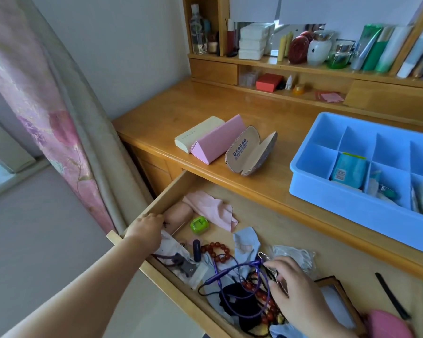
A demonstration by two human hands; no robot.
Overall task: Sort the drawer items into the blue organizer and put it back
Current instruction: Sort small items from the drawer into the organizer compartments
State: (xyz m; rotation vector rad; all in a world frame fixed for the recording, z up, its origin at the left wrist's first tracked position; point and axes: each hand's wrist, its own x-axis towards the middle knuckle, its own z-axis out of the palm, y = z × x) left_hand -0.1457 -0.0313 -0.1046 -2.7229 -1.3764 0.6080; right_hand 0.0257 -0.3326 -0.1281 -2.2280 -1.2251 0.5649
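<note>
Blue organizer (327, 152) sits on the worktop (156, 113). My left hand (145, 231) grips the drawer (171, 191) edge; my right hand (296, 289) pinches tangled items.

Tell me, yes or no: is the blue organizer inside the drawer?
No, the blue organizer sits on the desktop, behind the open drawer.
</note>
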